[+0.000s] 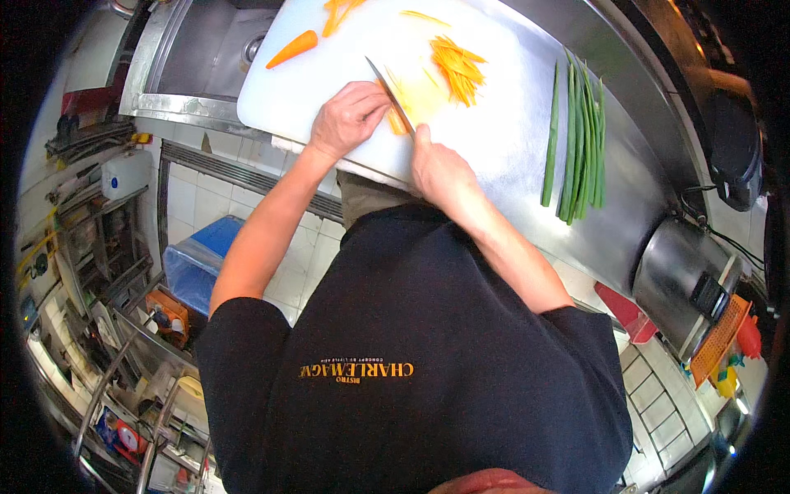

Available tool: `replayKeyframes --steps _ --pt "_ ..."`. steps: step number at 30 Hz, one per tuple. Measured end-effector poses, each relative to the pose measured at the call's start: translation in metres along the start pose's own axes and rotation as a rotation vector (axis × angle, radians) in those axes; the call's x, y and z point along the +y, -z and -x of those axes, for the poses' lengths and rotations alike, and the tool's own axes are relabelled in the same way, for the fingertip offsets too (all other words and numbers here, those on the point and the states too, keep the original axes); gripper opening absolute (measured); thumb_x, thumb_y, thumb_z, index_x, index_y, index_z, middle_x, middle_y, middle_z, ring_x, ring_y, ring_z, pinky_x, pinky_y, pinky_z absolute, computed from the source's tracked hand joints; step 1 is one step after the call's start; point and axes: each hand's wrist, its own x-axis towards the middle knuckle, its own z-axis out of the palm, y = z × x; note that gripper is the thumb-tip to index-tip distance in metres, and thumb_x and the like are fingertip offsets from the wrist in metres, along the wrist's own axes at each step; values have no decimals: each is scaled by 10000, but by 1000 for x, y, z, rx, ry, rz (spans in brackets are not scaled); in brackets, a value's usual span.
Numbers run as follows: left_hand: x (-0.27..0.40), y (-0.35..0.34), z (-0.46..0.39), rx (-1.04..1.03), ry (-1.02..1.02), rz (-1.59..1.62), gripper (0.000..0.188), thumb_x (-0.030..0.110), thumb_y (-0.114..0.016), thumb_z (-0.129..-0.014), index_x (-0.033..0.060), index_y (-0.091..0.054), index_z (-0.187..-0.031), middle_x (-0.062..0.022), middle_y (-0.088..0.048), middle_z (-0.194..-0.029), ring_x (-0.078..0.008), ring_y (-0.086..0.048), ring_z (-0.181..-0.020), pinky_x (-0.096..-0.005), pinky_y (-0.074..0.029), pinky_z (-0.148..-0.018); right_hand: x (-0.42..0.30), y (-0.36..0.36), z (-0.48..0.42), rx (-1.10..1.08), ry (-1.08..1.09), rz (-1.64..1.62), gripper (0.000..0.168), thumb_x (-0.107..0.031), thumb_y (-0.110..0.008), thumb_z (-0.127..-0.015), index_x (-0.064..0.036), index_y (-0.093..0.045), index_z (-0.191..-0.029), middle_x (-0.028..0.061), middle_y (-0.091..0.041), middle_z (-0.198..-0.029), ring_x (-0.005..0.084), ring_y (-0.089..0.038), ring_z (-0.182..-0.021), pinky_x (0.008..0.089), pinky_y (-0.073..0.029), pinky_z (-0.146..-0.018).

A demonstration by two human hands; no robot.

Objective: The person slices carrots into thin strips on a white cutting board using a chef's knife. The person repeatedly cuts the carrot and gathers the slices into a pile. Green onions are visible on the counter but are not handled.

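Note:
A kitchen knife (395, 99) is in my right hand (443, 165), its blade angled up and to the left over the white cutting board (296, 105). Under and beside the blade lies a carrot piece (397, 122). My left hand (352, 117) presses on the carrot with bent fingers close to the blade, hiding part of it. To the right of the knife sits a pile of carrot strips (458, 69). A tapered carrot end (292, 49) rests on the board's left side, and more carrot sticks (338, 13) lie at the top edge.
Green onion stalks (580, 142) lie on the steel counter (524, 179) to the right. A steel sink (207, 55) adjoins the board at the left. Below the counter stands a blue bin (207, 247) with a plastic liner. A large metal pot (679, 272) stands at the far right.

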Motion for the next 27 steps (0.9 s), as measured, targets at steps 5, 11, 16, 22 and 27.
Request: replayKeyframes --steps 5,11,16,22,27 --pt "-2 1 -3 10 8 -10 137 16 -774 -819 26 -748 -953 -109 -751 -1002 -284 -714 -977 -369 -584 -855 -10 17 2 -29 -23 0 273 -107 -384 -984 54 -470 -1187 333 -713 -939 489 -718 -902 579 -558 -814" --pt "1 -1 4 -3 4 9 129 10 -772 -814 25 -742 -938 -111 -748 -993 -288 -713 -976 -371 -582 -852 -4 1 -12 47 25 -22 284 -118 -389 -988 53 -473 -1198 324 -715 -927 488 -720 -908 571 -568 -796" --pt "4 0 1 18 13 -11 128 8 -772 -808 27 -741 -931 -110 -747 -986 -290 -710 -972 -373 -579 -858 -3 3 -27 77 35 -23 294 -130 -397 -988 46 -473 -1212 321 -718 -934 479 -724 -901 565 -570 -801" --pt "4 1 0 25 15 -10 129 12 -769 -810 32 -742 -934 -108 -747 -984 -291 -709 -972 -372 -577 -863 0 6 -29 71 57 -34 301 -133 -399 -981 48 -477 -1209 338 -711 -957 480 -720 -926 566 -561 -832" --pt "4 -1 3 29 18 -19 132 16 -771 -807 33 -742 -934 -107 -748 -989 -288 -707 -974 -373 -576 -862 10 5 -17 60 69 -15 308 -127 -403 -971 56 -474 -1209 353 -703 -951 492 -713 -924 576 -555 -826"
